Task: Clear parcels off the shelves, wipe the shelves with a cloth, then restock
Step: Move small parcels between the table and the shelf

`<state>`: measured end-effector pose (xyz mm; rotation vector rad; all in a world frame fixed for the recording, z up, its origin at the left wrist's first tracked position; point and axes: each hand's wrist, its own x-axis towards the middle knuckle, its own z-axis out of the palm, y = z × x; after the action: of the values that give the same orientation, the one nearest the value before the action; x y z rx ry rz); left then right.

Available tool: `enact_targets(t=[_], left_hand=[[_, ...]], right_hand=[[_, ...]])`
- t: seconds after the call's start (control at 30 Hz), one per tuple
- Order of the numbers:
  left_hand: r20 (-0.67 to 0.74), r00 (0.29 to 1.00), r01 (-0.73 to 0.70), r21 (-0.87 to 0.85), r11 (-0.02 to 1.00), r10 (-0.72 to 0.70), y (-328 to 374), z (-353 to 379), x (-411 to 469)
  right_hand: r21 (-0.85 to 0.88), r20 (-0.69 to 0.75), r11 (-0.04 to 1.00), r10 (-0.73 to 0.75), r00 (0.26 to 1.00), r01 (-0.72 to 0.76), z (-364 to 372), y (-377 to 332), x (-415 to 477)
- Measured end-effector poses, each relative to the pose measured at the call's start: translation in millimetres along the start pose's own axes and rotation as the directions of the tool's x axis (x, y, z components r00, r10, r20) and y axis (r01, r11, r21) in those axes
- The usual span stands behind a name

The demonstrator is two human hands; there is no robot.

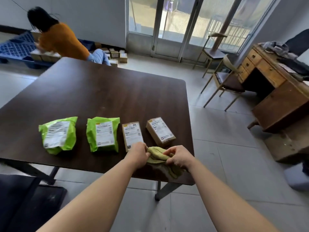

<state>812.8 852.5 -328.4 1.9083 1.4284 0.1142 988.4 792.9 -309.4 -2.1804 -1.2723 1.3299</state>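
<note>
Bare table behind parcels

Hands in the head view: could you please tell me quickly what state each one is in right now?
The left hand is closed, gripping one end of the green cloth.
The right hand is closed, gripping the same cloth's other end.

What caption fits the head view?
Left hand and right hand hold a cloth near four parcels on a table.

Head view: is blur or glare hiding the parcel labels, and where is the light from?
Head view: daylight from the glass doors; no strong glare on the table; parcel labels soft, unreadable; person in orange motion-blurred; wide-angle bends table edges; left hand, right hand and cloth sharper.
</note>
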Motion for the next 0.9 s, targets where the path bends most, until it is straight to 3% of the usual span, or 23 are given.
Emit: enact_targets(t=[0.13,0.3,0.53,0.9], left_hand=[[0.070,0.997,0.018,0.025,1.000,-0.019,8.8,36.9,19.4],[0.106,0.992,0.058,0.058,0.997,-0.064,5.5,49.4,29.6],[-0.070,0.983,0.166,-0.032,0.986,-0.167,-11.6,2.8,28.4],[-0.309,0.849,0.389,-0.183,0.903,-0.428,-105.2,-98.0,-11.1]], right_hand=[[-0.120,-0.007,0.992,0.041,0.999,-0.041,-5.8,30.6,25.7],[-0.182,-0.096,0.983,-0.051,0.994,0.032,-12.0,45.9,44.8],[0.010,-0.121,0.986,-0.163,0.979,0.165,-14.0,-6.3,61.9],[0.011,0.018,0.940,-0.340,0.940,0.340,65.5,-130.6,81.4]])
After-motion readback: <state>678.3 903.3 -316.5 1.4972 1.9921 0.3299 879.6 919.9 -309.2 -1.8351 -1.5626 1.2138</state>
